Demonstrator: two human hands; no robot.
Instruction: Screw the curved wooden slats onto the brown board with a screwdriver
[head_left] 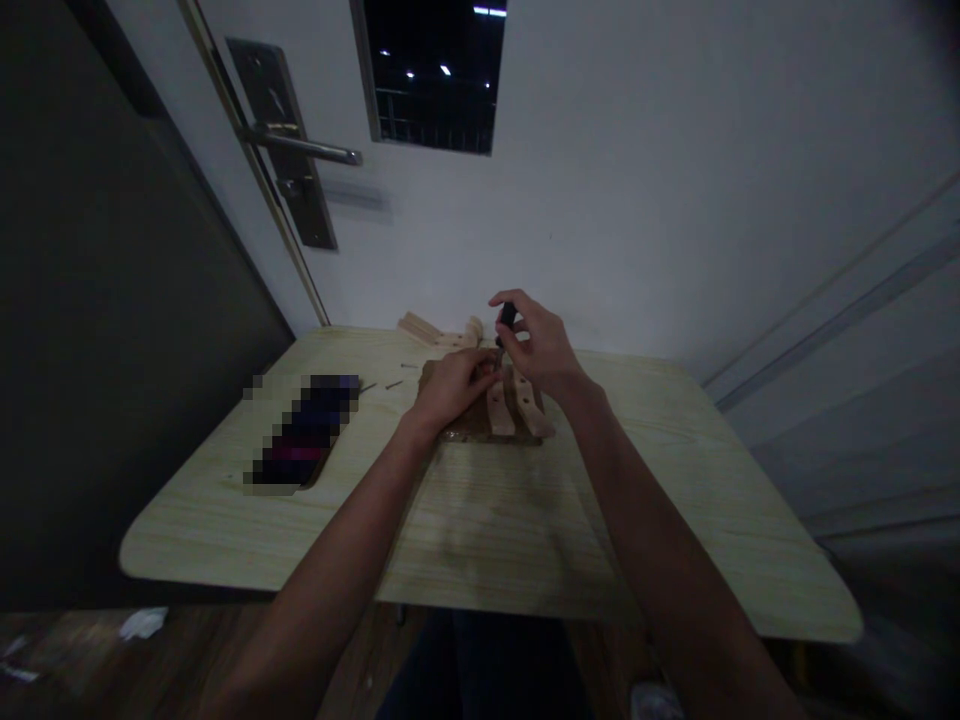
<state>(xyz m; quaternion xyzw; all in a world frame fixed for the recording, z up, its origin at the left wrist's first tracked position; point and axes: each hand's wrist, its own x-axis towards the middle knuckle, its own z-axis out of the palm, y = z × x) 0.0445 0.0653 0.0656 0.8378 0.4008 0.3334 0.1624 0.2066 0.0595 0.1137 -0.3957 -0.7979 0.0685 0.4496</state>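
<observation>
My right hand (547,345) is closed around the black handle of a screwdriver (508,315), held upright with its shaft pointing down. Below it, the fingers of my left hand (454,385) are pressed together close to the screwdriver's tip; what they pinch is too small to make out. Both hands are over a brown board (469,425) lying on the table. On its right part rest a pale curved wooden piece (499,412) and a second wooden piece (531,412) beside it, both with dark holes.
Several loose screws (394,385) lie left of the board. Behind my left hand are more pale wooden pieces (420,328) near the wall. A blurred-out phone (307,435) is on the left of the table (262,540). A door handle (307,148) juts out above.
</observation>
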